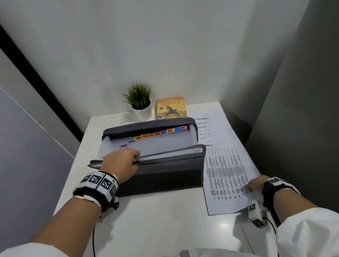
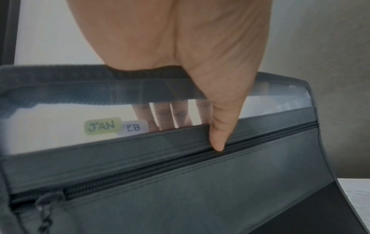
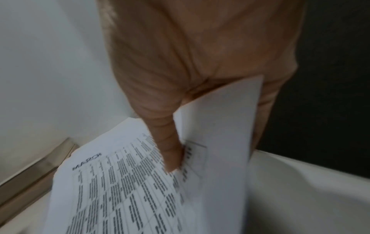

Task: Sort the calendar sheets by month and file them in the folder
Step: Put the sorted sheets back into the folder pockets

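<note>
- Head view: one grey folder (image 1: pixel 158 170) stands open mid-worktop (image 1: pixel 162 217), long axis left to right, its mouth and month tabs up. The left hand (image 1: pixel 124 163) grips its front flap from above. At 3 o'clock of it, one fanned stack of calendar sheets (image 1: pixel 223 164) runs lengthwise toward 12. The right hand (image 1: pixel 255 186) sits on their near corner.
- Left wrist view: thumb (image 2: pixel 218 134) outside the flap, four fingers (image 2: pixel 180 115) inside by the JAN tab (image 2: pixel 103 125).
- Right wrist view: the thumb (image 3: pixel 170 148) and fingers pinch a lifted MARCH sheet (image 3: pixel 128 190).
</note>
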